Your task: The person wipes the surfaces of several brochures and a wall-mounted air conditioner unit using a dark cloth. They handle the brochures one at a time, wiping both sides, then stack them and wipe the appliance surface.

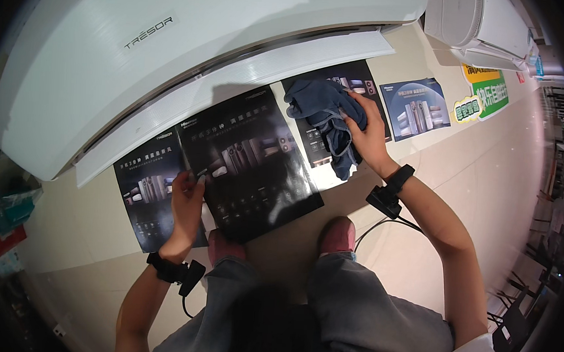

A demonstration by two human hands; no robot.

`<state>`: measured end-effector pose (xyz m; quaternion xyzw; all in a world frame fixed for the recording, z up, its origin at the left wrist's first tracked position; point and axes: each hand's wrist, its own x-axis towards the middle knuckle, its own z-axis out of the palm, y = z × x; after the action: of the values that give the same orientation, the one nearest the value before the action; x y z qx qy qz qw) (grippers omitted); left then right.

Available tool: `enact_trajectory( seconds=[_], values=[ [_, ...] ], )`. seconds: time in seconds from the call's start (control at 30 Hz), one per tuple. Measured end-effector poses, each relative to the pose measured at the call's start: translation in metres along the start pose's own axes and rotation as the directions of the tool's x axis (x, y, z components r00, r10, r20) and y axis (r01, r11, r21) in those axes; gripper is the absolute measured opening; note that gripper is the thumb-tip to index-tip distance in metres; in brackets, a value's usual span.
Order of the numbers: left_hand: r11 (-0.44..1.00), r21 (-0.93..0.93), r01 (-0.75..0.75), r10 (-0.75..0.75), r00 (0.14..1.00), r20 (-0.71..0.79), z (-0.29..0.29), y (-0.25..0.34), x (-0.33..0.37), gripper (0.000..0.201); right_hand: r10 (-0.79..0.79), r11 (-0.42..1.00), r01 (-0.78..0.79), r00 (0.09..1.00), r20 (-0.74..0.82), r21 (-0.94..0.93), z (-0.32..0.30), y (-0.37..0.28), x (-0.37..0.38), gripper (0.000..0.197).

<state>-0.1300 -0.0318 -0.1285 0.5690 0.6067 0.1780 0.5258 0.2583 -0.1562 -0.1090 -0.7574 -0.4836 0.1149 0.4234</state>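
My right hand (370,135) grips a crumpled dark blue cloth (328,108), pressed against a dark poster (365,78) on the pale surface below a white air conditioner. Part of the cloth dangles from the fingers and covers much of that poster. The left edge of a larger glossy black poster (250,161) is pinched by my left hand (187,199). This sheet overlaps a smaller dark poster (146,180) at the left, and its lower right corner sticks out toward me. Whether its top edge is fastened, I cannot tell.
The wall-type air conditioner (206,36) spans the top, its louver flap (235,89) hanging open just above the posters. A blue poster (416,110) and a green and yellow sign (487,95) are at the right. A second white unit (456,22) sits beyond. A black cable (376,224) trails from my right wristband.
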Motion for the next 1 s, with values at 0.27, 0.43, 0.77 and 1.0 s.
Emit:
enact_trajectory(
  seconds=[0.27,0.43,0.77,1.0],
  values=[
    [0.997,0.047,0.06,-0.069,0.969,0.237,-0.012,0.02,0.005,0.03,0.003,1.0,-0.003,1.0,0.013,-0.015,0.0,0.001,0.0,0.048],
    [0.991,0.125,0.052,-0.087,0.952,0.293,-0.001,0.016,0.013,0.039,0.001,1.0,-0.001,1.0,0.005,-0.019,0.0,0.002,-0.001,0.049],
    [0.983,-0.101,0.153,-0.139,0.982,0.127,0.019,0.047,0.016,0.068,0.005,0.999,-0.005,1.0,0.004,-0.037,0.001,0.002,-0.002,0.05],
    [0.874,-0.285,0.394,-0.148,0.774,0.615,0.032,0.06,0.011,0.041,0.024,1.0,-0.024,1.0,-0.002,-0.016,0.001,0.002,0.0,0.05]
  ],
)
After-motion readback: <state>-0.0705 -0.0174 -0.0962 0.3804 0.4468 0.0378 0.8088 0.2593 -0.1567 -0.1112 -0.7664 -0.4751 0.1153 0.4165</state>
